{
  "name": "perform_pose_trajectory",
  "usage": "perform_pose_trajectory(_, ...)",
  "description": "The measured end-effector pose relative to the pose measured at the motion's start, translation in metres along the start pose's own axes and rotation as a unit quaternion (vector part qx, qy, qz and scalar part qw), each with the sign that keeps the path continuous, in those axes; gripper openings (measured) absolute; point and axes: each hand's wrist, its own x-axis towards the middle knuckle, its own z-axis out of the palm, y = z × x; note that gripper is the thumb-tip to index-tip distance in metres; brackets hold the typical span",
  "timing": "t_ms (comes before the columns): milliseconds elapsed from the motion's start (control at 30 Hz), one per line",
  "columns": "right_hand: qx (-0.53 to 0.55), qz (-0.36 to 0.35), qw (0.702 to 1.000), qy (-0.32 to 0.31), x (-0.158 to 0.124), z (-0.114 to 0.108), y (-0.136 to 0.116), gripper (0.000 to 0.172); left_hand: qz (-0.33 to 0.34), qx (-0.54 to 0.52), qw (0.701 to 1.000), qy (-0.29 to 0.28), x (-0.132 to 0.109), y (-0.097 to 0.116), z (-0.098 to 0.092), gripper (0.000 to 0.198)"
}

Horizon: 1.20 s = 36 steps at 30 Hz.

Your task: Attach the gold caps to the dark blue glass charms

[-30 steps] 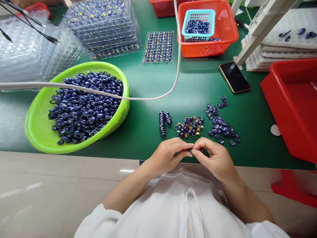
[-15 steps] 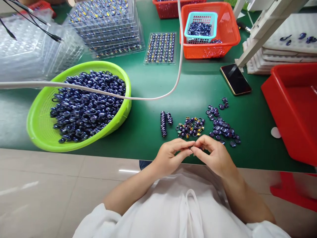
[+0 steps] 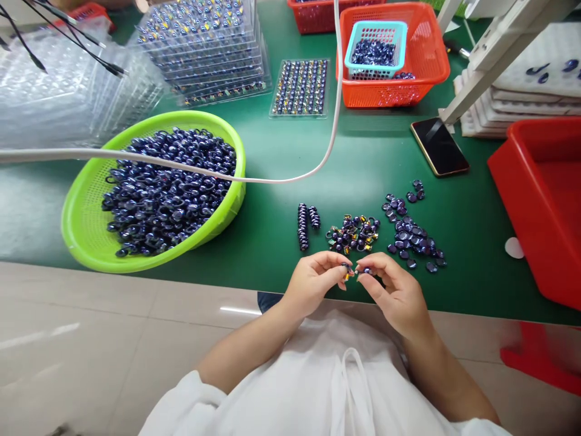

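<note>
My left hand pinches a small dark-blue ring with a yellow bit on it, between thumb and fingertips. Close beside it, my right hand is closed on a glossy dark-blue oval piece, partly covered by the fingers. A narrow gap separates the two sets of fingertips, at the table's front edge. Just beyond them lies a pile of dark rings with yellow and green bits. To its left stand two rows of rings packed together; to its right are loose flat dark ovals.
A green basket heaped with dark rings sits left, crossed by a white cable. Farther back are a filled clear tray, stacked trays and an orange basket. A phone and a red bin are right.
My fingertips, which were together, have parted slightly, and the ring and the oval piece now show. The whole view has shifted a little.
</note>
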Motion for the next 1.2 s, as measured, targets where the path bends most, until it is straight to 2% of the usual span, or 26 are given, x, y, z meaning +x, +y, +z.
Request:
perform_pose_trajectory(167,-0.055,-0.100,0.993,0.017,0.000,-0.006,-0.005,0.027,-0.001,0.041,0.999,0.016,-0.001,0.005,0.002,0.010)
perform_pose_trajectory(300,-0.110,-0.204,0.973,0.008,0.002,-0.005,-0.009,0.040,-0.004,0.060,0.998,0.020,-0.002,0.007,0.004,0.010)
perform_pose_trajectory(433,-0.165,-0.249,0.954,0.024,0.005,0.002,-0.007,0.037,-0.012,0.060,0.998,0.006,-0.001,0.008,0.008,0.011)
perform_pose_trajectory(533,-0.173,-0.214,0.961,0.042,0.004,0.005,-0.007,0.028,-0.016,0.065,0.998,0.002,-0.003,0.009,0.011,0.016)
perform_pose_trajectory(633,-0.143,-0.137,0.979,0.050,0.003,0.004,-0.009,0.018,-0.006,0.086,0.996,-0.004,-0.006,0.007,0.010,0.022)
perform_pose_trajectory(733,-0.083,-0.057,0.994,0.034,0.004,0.001,-0.010,0.009,0.035,0.137,0.990,-0.015,-0.010,0.002,0.007,0.024)
perform_pose_trajectory(867,-0.012,0.053,0.999,-0.005,0.007,-0.005,-0.009,0.011,0.113,0.217,0.969,-0.037,-0.011,-0.002,0.003,0.023)
perform_pose_trajectory(933,0.004,0.089,0.996,-0.024,0.008,-0.008,-0.009,0.013,0.115,0.225,0.967,-0.041,-0.010,-0.001,0.003,0.021)
perform_pose_trajectory(1067,0.020,0.098,0.993,-0.059,0.007,-0.011,-0.011,0.015,0.041,0.143,0.988,-0.052,-0.008,0.006,0.003,0.019)
perform_pose_trajectory(1200,0.023,0.012,0.997,-0.074,0.006,-0.013,-0.012,0.008,-0.025,0.042,0.997,-0.063,-0.005,0.010,0.000,0.020)
